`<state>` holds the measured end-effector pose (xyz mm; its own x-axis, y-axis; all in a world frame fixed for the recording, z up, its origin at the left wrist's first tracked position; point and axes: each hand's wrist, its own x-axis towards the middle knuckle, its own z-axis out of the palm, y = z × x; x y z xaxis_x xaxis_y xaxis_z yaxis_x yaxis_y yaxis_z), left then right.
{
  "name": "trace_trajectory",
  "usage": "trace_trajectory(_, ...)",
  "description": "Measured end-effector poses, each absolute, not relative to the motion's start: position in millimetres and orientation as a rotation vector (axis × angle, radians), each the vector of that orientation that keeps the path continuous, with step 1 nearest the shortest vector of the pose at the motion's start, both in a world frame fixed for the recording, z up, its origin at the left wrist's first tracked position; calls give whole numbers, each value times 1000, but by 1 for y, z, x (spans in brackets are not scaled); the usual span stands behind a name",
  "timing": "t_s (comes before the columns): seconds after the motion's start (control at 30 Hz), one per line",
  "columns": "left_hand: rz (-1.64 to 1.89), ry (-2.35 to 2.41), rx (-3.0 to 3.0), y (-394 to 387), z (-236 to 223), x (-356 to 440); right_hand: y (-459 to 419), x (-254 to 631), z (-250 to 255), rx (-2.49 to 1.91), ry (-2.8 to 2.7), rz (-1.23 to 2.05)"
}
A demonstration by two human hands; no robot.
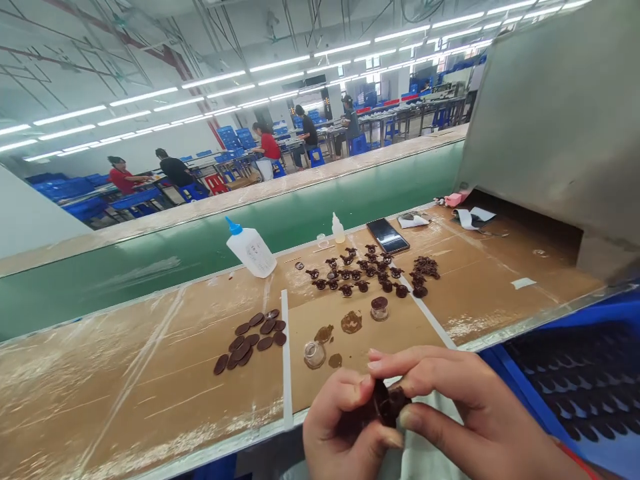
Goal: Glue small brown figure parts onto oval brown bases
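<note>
My left hand (340,423) and my right hand (453,403) meet at the table's front edge. Both are closed around a small dark brown molded piece (386,402), gripped between thumbs and fingers; its far side and much of its shape are hidden. Beyond them stands a small clear jar (315,355), near wet brown patches (351,322) on the paper. A second clear jar (380,313) has a dark brown oval on top. To the left lie several flat dark brown ovals (241,350). Several dark brown winged pieces (360,272) are grouped farther back.
A white bottle with a blue cap (253,252), a small dropper bottle (338,230) and a phone (387,236) line the back. Small brown parts (426,268) are piled at right. A blue crate (520,383) of dark pieces sits low right, below a large grey panel (540,127).
</note>
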<state>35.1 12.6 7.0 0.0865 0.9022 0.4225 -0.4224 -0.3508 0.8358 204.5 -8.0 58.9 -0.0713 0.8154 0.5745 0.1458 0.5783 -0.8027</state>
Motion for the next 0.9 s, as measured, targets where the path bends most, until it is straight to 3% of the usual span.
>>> trace_trajectory(0.2,1693,654,1086,10,6,46,-5,202,57,-771,-1551,677)
trace_trajectory(0.37,1567,508,1339,22,-4,29,-5,199,56,-778,-1557,704)
trace_trajectory(0.9,1629,598,1132,7,-13,39,-10,201,41,-992,-1644,690)
